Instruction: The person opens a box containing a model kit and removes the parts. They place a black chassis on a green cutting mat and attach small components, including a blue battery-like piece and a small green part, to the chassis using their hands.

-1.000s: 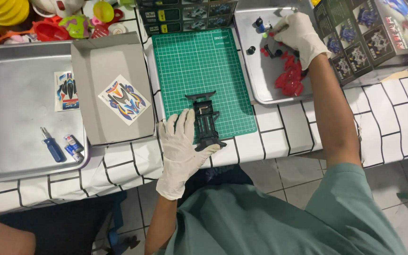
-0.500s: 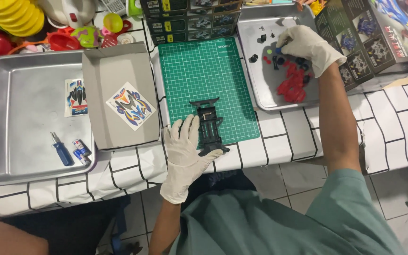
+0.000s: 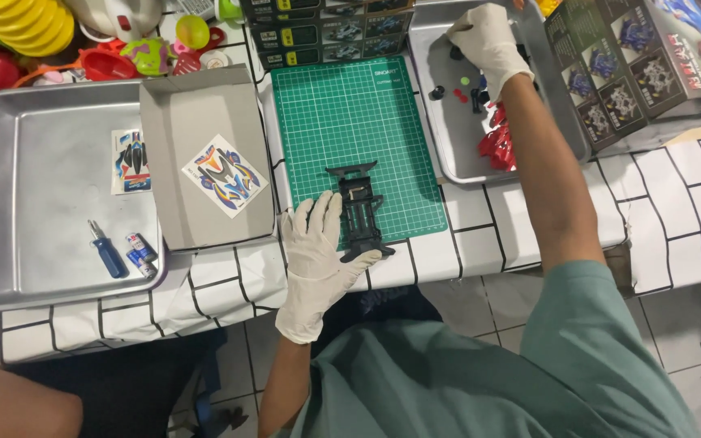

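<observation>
Lying at the far left of the frame, a steel tray holds a sticker sheet, a blue screwdriver and two small batteries; just right of it an open grey box lid carries a second, brighter sticker sheet. Lower middle, the left hand (in a white glove) lies flat with fingers spread and nearly straight, thumb and forefinger touching the left side of the chassis, steadying rather than gripping it; the black chassis sits at the lower edge of the green mat, its near end over the mat's border. It looks like light, stiff moulded plastic, thin in its bumpers and clips, so likely to snap if pinched there; the long side rails seem the safest hold, and the glove may slip on the smooth shell. Upper right, the right hand reaches into a second tray, fingers curled down among small loose parts beside red pieces; whether it has anything pinched I cannot tell. Printed boxes fill the upper right corner.
</observation>
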